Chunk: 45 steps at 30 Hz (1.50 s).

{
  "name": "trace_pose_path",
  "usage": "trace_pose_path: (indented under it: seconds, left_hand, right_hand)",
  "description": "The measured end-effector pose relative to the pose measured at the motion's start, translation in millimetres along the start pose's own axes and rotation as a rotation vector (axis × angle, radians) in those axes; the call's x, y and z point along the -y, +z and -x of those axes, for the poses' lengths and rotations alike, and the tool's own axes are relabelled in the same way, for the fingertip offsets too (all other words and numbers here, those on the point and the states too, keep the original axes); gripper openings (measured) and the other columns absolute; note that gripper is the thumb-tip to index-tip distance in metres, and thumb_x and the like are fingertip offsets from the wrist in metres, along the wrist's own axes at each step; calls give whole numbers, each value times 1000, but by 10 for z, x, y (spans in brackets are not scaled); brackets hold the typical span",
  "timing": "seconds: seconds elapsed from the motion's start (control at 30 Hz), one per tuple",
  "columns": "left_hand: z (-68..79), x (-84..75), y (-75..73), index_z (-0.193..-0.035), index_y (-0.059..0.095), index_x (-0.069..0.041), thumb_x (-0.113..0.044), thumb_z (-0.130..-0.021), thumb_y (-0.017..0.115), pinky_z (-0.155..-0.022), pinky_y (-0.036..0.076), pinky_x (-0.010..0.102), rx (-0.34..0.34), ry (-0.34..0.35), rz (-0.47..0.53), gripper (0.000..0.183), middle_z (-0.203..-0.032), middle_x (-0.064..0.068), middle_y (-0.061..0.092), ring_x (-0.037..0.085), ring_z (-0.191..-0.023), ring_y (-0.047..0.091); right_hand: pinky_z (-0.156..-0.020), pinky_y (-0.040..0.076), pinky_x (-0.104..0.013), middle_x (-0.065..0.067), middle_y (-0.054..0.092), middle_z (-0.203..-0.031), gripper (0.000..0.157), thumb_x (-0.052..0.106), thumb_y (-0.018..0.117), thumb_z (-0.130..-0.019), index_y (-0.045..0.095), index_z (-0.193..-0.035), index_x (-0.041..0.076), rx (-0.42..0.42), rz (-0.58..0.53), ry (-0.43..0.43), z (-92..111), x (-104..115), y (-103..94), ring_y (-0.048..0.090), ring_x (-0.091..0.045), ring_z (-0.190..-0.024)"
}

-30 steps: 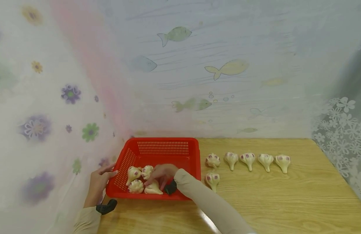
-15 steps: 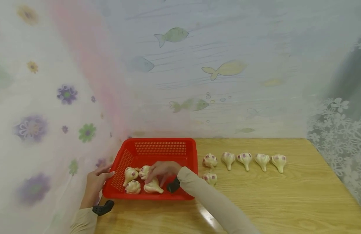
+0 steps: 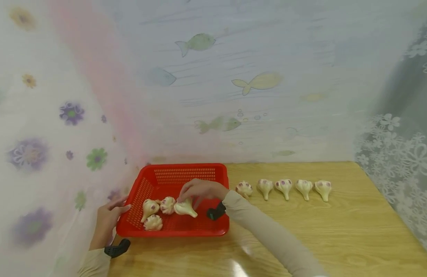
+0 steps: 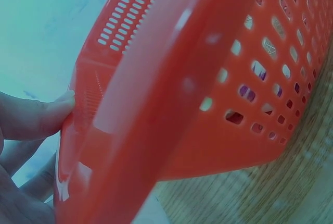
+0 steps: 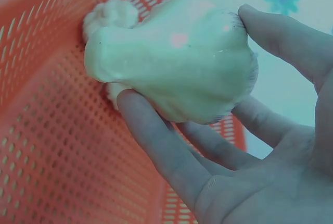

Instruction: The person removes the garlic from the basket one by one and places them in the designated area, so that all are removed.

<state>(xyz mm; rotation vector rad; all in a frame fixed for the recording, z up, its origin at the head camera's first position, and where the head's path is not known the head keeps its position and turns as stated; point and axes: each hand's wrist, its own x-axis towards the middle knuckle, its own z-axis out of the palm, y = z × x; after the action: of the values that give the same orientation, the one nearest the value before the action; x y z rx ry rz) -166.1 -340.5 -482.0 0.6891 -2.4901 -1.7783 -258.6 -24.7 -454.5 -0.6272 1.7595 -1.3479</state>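
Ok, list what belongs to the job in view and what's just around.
Job:
bulb in the right hand
red basket, held by the left hand
three bulbs inside it
row of bulbs on the table

Just around:
fish-painted wall
flower-patterned panel

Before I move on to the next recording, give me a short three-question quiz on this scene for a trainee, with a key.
1. Count: in the head view, how many garlic bulbs can be seen lying in the red basket, leaving out any held in a hand?
2. Multiple choice: what is the left hand doing? A) lying flat on the table B) gripping the red basket C) holding a bulb
3. True or false: the right hand holds nothing.

Key
1. Three.
2. B.
3. False; the right hand holds a garlic bulb in its fingers.
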Motion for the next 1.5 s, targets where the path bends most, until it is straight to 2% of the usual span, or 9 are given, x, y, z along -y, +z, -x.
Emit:
trace_pose_path:
  seconds: [0.13, 0.23, 0.4, 0.6, 1.07, 1.23, 1.5]
  left_hand:
    - [8, 23, -5, -137, 51, -7, -22, -90, 64, -70, 57, 32, -24, -9, -2, 51, -131, 22, 49, 12, -79, 64]
    - [2, 30, -1, -137, 51, -6, -21, -89, 65, -70, 57, 32, -22, -4, 3, 52, -129, 20, 50, 12, -79, 64]
    - [-12, 22, 11, -136, 52, -6, -21, -89, 65, -69, 56, 31, -29, 6, -3, 51, -123, 18, 52, 12, -78, 63]
    - [3, 12, 19, -137, 51, -7, -22, -91, 63, -70, 56, 31, -26, 9, -23, 50, -130, 22, 50, 12, -79, 63]
    - [15, -1, 19, -138, 50, -7, -23, -90, 63, -70, 56, 32, -23, -3, -12, 52, -137, 24, 46, 11, -79, 64]
    - [24, 12, 0, -138, 50, -8, -25, -90, 64, -69, 57, 32, -31, -13, -60, 53, -133, 24, 47, 14, -81, 62]
    - [11, 6, 25, -136, 51, -6, -23, -90, 64, -69, 57, 32, -42, -1, -61, 51, -131, 24, 49, 15, -80, 63]
  right_hand:
    - [-69, 56, -46, -8, 66, -90, 16, 17, 69, -86, 70, -96, 5, -14, -16, -22, 131, 35, -85, 61, -18, -69]
    - [-75, 54, -52, -8, 65, -91, 17, 17, 69, -86, 68, -98, 4, -31, -28, -27, 237, 57, -150, 61, -19, -70]
    - [-79, 51, -56, -7, 64, -92, 18, 17, 69, -86, 67, -98, 3, -61, -51, -20, 401, 87, -244, 60, -18, -74]
    - [-78, 50, -58, -8, 64, -92, 19, 15, 68, -86, 65, -98, 0, -77, -63, -58, 592, 110, -324, 62, -20, -72]
    - [-74, 54, -49, -12, 61, -102, 24, 18, 67, -88, 60, -104, 1, -145, -65, -77, 977, 98, -518, 62, -24, -81]
    - [-74, 54, -48, -11, 60, -102, 23, 16, 67, -88, 59, -103, 0, -185, -101, -91, 1095, 35, -575, 61, -23, -83]
    - [-80, 53, -47, -11, 61, -101, 26, 20, 67, -88, 59, -102, -1, -253, -98, -90, 1323, -63, -665, 60, -24, -85]
